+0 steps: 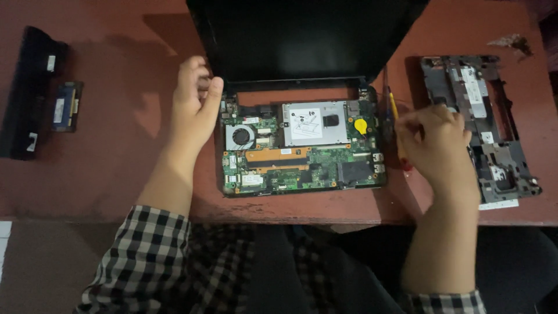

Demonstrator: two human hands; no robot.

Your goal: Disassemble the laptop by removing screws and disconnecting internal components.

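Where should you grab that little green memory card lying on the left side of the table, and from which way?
Take the memory card by its two long edges, coming straight down from above. It lies flat on the table, so only the thin edges give fingers a hold. Its left long edge sits close against the black battery pack, so sliding it rightward first would likely help. Both hands are elsewhere, at the opened laptop.

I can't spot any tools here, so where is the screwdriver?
In the head view the screwdriver is in the right hand, right of the opened laptop, tip toward its hinge corner.
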